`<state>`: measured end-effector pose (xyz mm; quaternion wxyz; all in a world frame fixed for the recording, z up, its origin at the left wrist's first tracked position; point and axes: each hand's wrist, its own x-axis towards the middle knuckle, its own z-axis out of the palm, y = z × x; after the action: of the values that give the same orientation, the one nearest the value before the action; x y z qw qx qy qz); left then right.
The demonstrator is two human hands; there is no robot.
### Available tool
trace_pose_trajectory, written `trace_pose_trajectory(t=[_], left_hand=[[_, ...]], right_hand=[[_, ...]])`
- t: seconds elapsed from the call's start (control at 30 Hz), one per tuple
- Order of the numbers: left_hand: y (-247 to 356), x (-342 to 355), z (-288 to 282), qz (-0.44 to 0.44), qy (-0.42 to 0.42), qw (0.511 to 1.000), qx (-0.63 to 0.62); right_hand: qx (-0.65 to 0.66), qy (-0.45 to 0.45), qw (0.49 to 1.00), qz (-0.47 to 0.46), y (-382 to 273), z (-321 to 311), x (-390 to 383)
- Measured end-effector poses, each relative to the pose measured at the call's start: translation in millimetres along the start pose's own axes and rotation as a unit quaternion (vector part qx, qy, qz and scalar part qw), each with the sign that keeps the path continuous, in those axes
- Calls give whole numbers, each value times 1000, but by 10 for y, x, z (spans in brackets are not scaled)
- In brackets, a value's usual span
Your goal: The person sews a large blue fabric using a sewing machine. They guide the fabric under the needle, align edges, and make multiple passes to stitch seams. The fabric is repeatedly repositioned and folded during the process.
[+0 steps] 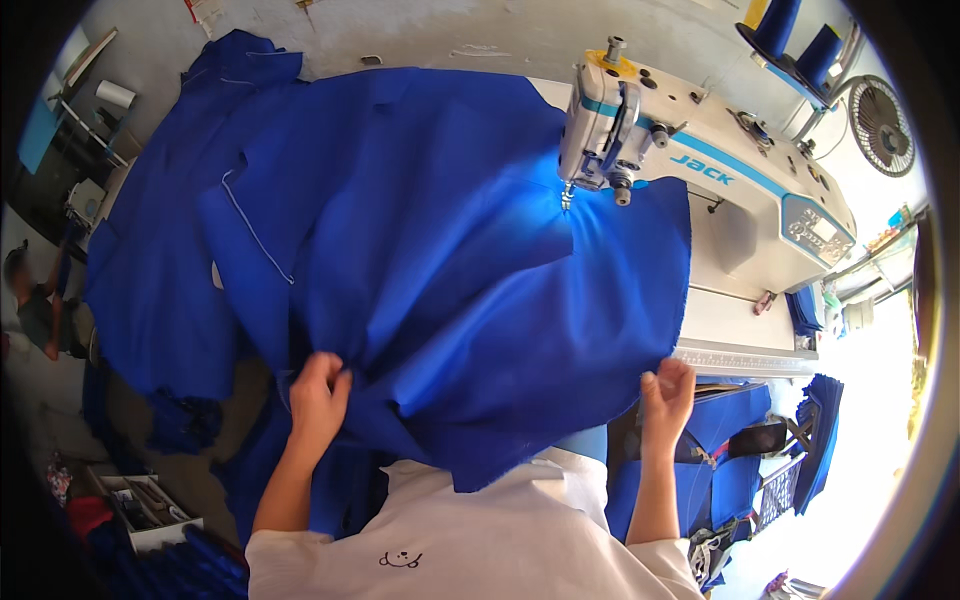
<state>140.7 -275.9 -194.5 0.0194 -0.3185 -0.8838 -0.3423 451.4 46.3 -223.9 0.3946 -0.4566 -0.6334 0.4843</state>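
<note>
One blue cloth: left hand at folds, right hand by right edge, well apart; fingers curled, cannot tell grip

The view looks from the wearer's head, through the left one of two wide fisheye cameras worn side by side. It faces down and forward, over the white shirt at the lower edge, with the forearms entering from below. The left hand and right hand lie close to the lens, and blue cloth fills the middle. The sewing machine stands farther forward at upper right; a fan and, at far left, another person appear smaller, deeper in the room. Straight edges bow toward the dark, rounded rim.
</note>
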Motion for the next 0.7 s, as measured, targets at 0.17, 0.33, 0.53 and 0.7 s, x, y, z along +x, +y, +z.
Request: trace_pose_trajectory(t=[0.17, 0.33, 0.53, 0.7], left_hand=[[1508, 863, 321, 271, -12, 934, -232], [1360, 1731, 1402, 280, -117, 952, -48], [1247, 1512, 1269, 400, -154, 896, 119], [1484, 1420, 1523, 373, -162, 905, -124]], right_hand=[[262, -67, 935, 228, 159, 391, -392], [131, -157, 962, 179, -109, 406, -643], [-363, 78, 921, -119, -35, -569, 35], [-255, -122, 886, -368, -982, 574, 394]])
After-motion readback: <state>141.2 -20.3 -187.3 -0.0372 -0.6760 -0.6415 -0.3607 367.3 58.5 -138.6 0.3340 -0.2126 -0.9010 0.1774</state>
